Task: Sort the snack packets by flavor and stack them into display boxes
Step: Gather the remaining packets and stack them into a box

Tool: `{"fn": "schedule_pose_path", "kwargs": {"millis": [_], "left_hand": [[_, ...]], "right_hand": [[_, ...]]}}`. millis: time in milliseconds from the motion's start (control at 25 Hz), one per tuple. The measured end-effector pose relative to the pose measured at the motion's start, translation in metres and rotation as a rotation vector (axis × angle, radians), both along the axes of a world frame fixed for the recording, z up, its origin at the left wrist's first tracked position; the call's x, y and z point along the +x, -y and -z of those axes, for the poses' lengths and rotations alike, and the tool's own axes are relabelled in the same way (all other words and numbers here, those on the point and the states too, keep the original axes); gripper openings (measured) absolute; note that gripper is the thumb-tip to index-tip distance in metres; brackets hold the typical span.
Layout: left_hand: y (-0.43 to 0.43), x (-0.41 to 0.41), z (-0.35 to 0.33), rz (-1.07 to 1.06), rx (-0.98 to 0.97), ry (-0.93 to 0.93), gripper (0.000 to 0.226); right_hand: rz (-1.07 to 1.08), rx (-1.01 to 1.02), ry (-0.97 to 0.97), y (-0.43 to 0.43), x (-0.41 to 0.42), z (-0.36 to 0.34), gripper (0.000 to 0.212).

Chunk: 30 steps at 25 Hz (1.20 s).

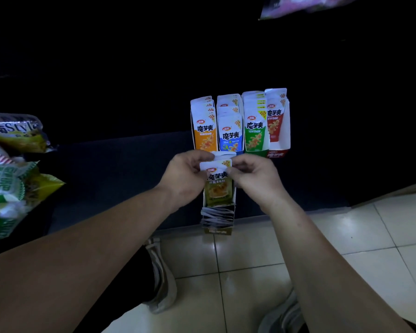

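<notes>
My left hand and my right hand pinch the two top corners of an olive-green snack packet, which stands at the back of a narrow olive display box. Several more packets lie edge-on in that box below it. Behind, four display boxes stand side by side on a dark shelf: orange, blue, green and red, each with several packets of its own colour.
Large snack bags are piled at the left edge. A pink packet hangs at the top right. Pale floor tiles and my two shoes lie below the shelf edge.
</notes>
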State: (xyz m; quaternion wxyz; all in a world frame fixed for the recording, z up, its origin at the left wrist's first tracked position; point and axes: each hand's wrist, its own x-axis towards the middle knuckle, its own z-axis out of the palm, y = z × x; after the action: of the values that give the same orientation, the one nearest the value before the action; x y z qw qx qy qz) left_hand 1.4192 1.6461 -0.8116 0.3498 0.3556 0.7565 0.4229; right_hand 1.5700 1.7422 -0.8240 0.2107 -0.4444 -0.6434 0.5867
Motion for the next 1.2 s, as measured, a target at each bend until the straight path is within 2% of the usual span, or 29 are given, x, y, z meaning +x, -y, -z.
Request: {"fn": "schedule_pose_path", "kwargs": {"millis": [80, 160, 240, 320, 440, 600, 680, 880, 1040, 1120, 1200], "left_hand": [[-0.001, 0.002, 0.005, 0.045, -0.033, -0.035, 0.030], [0.003, 0.005, 0.009, 0.175, -0.120, -0.095, 0.028], [0.004, 0.008, 0.013, 0.238, -0.159, -0.239, 0.026], [0.004, 0.004, 0.013, 0.160, -0.118, -0.280, 0.027], [0.005, -0.001, 0.013, 0.071, -0.099, -0.205, 0.026], [0.007, -0.001, 0.016, 0.093, -0.131, -0.123, 0.027], [0.008, -0.001, 0.016, 0.108, -0.126, -0.134, 0.025], [0.008, 0.002, 0.013, 0.149, -0.040, -0.159, 0.028], [0.012, 0.004, 0.014, 0.223, -0.144, -0.116, 0.035], [0.013, 0.006, 0.015, 0.218, -0.146, -0.055, 0.035], [0.014, 0.007, 0.016, 0.205, -0.158, 0.028, 0.034]], "right_hand": [[-0.008, 0.063, 0.042, 0.001, 0.001, 0.006, 0.025], [-0.054, 0.176, 0.226, -0.001, 0.004, 0.016, 0.027], [-0.072, 0.126, 0.343, -0.004, 0.009, 0.017, 0.028], [0.011, 0.090, 0.273, -0.009, 0.008, 0.018, 0.036], [0.027, 0.195, 0.193, -0.016, -0.002, 0.024, 0.038], [0.002, 0.182, 0.232, -0.017, -0.012, 0.029, 0.031], [-0.004, 0.162, 0.245, -0.018, -0.012, 0.025, 0.036], [0.078, 0.071, 0.207, -0.016, -0.010, 0.016, 0.034], [0.125, -0.059, 0.146, -0.018, -0.005, 0.015, 0.042], [0.128, -0.017, 0.131, -0.022, -0.008, 0.016, 0.042], [0.040, 0.070, 0.165, -0.026, -0.012, 0.020, 0.039]]}}
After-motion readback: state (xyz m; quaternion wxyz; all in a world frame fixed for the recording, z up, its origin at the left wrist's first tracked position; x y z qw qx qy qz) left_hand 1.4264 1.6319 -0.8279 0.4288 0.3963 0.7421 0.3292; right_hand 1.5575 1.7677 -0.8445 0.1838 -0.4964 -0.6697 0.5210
